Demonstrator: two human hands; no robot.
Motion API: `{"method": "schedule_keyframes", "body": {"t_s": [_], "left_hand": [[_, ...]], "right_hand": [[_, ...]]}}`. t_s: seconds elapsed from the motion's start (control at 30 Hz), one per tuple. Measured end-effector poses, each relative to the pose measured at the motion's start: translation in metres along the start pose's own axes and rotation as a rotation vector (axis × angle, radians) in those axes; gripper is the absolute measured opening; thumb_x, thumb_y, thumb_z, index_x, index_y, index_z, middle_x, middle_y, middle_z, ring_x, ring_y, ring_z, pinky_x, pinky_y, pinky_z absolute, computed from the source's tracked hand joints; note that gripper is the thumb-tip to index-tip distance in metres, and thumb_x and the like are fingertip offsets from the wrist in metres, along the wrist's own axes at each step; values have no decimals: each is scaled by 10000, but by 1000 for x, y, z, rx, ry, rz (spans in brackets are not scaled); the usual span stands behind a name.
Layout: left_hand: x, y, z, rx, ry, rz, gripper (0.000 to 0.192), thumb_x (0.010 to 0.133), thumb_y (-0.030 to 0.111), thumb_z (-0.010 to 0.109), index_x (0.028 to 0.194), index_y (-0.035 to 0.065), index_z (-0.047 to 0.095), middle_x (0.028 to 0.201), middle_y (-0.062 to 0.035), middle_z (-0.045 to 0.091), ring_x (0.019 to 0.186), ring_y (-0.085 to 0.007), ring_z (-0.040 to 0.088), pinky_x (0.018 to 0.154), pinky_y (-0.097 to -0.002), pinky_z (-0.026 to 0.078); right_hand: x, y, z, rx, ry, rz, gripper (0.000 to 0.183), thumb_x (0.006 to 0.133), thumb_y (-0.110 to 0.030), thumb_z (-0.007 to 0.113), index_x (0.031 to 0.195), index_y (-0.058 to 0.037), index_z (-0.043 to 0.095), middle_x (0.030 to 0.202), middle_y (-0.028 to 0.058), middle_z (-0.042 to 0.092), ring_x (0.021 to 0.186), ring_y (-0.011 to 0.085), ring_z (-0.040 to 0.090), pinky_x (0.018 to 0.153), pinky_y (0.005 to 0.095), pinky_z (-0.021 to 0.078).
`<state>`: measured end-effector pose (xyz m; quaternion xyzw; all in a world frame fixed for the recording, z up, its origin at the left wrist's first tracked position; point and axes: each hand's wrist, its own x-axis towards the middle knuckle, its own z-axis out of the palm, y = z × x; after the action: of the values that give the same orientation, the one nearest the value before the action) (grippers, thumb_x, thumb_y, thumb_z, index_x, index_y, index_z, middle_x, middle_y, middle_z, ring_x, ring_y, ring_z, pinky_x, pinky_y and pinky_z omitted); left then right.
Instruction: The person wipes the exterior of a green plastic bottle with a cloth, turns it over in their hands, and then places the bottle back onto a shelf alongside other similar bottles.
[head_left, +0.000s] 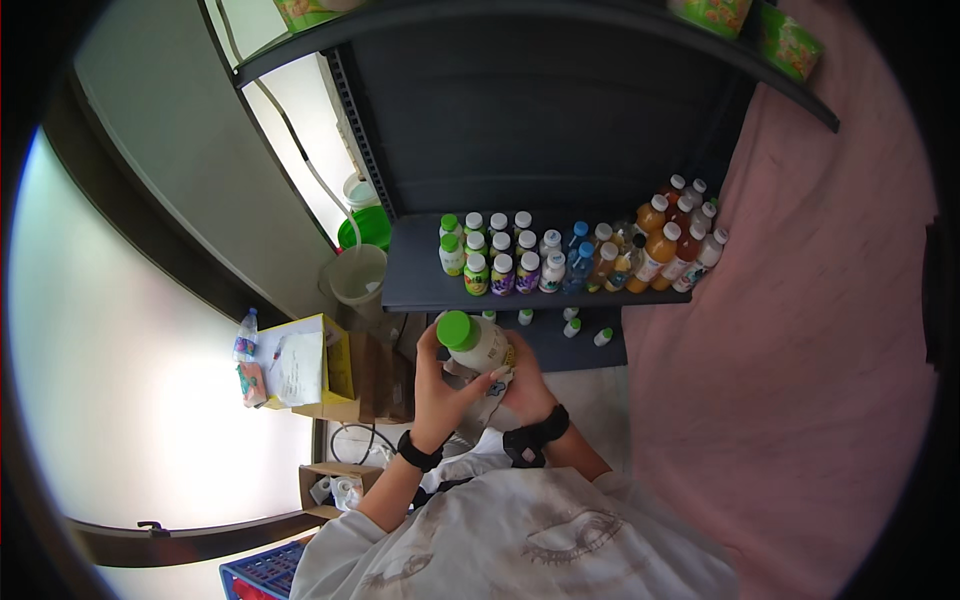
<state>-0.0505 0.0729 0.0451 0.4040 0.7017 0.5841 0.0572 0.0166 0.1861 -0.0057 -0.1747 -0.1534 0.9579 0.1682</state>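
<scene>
A white bottle with a green cap (480, 346) is held between my two hands, in front of the dark shelf's edge. My left hand (439, 390) grips it from the left, its thumb laid across the bottle's front. On the right side, my right hand (531, 379) supports the bottle, its fingers partly hidden behind it. A grey-white cloth or wrapper (491, 405) hangs by the bottle's lower part; which it is I cannot tell. Both wrists wear black bands. Beyond my hands, the dark metal shelf (420, 292) carries rows of drink bottles, among them green-capped white bottles (451, 256).
Small green-capped bottles (573, 328) stand on a lower shelf. Left are a white bucket (358, 277), a yellow box (337, 360) with paper on it, an open carton (319, 474) and a blue crate (270, 571). A pink curtain (780, 337) hangs right.
</scene>
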Motion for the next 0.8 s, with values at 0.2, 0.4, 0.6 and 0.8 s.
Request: {"method": "schedule_keyframes", "body": {"t_s": [0.2, 0.4, 0.6, 0.8], "left_hand": [[7, 1, 11, -288, 60, -140, 518, 624, 132, 766, 1017, -17, 463, 952, -122, 581, 899, -175, 570, 776, -312, 454], [3, 0, 8, -290, 21, -79, 564, 614, 84, 761, 1075, -11, 450, 1021, -88, 547, 916, -167, 541, 829, -294, 426], [-9, 1, 16, 233, -64, 58, 567, 527, 237, 782, 978, 15, 521, 888, -131, 589, 846, -291, 566, 764, -373, 429], [-20, 1, 12, 213, -138, 39, 528, 535, 200, 765, 961, 2, 526, 855, -135, 595, 790, -244, 600, 728, -304, 466]], "right_hand": [[1, 4, -4, 31, -37, -11, 265, 879, -271, 443, 1003, -57, 539, 922, 65, 606, 833, 187, 600, 729, 308, 490], [-13, -11, 8, -11, 200, -262, 277, 890, -271, 433, 1045, -62, 527, 947, 47, 592, 873, 184, 580, 781, 311, 449], [-30, -26, 28, -517, 170, -875, 207, 878, -198, 488, 984, -32, 550, 893, 37, 586, 813, 147, 571, 722, 275, 441], [-40, -24, 47, -1444, -127, -1031, 142, 748, -12, 625, 887, 10, 607, 849, 102, 603, 795, 195, 590, 669, 299, 474]]}}
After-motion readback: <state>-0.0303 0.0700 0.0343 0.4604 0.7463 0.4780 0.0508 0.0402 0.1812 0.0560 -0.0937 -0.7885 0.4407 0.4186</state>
